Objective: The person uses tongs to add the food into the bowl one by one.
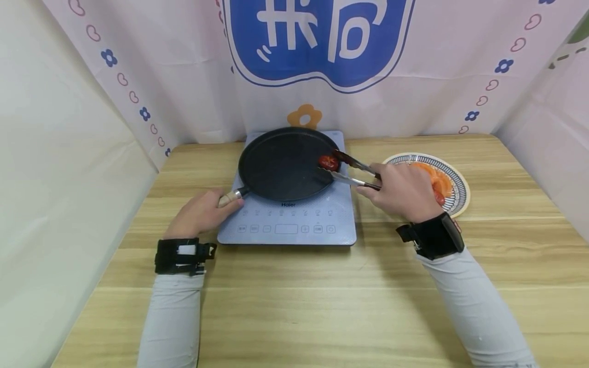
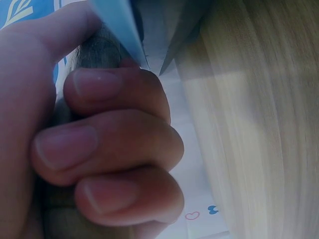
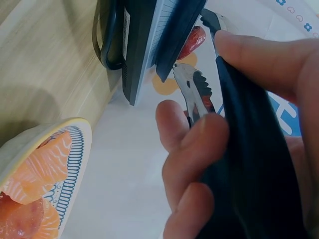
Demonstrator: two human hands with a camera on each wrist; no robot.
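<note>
In the head view my left hand point(image 1: 199, 212) grips the wooden handle point(image 1: 228, 198) of a flat black frying pan point(image 1: 285, 163). The left wrist view shows its fingers point(image 2: 114, 139) curled round that handle. My right hand point(image 1: 405, 189) holds metal tongs point(image 1: 352, 180) with dark grips, their two arms spread apart. At the pan's right side lies a small, glossy red sausage point(image 1: 328, 162), with the tong tips close on either side of it. The right wrist view shows the sausage point(image 3: 193, 42) just past the pan's edge, near the serrated tong tips point(image 3: 199, 84).
The pan sits on a grey Haier induction cooktop point(image 1: 257, 235) on a wooden table point(image 1: 285, 306). To the right, partly behind my right hand, stands a patterned plate point(image 1: 462, 194) with orange salmon slices point(image 1: 432, 176) and a red sausage point(image 1: 439, 198). A printed cloth point(image 1: 198, 92) hangs behind.
</note>
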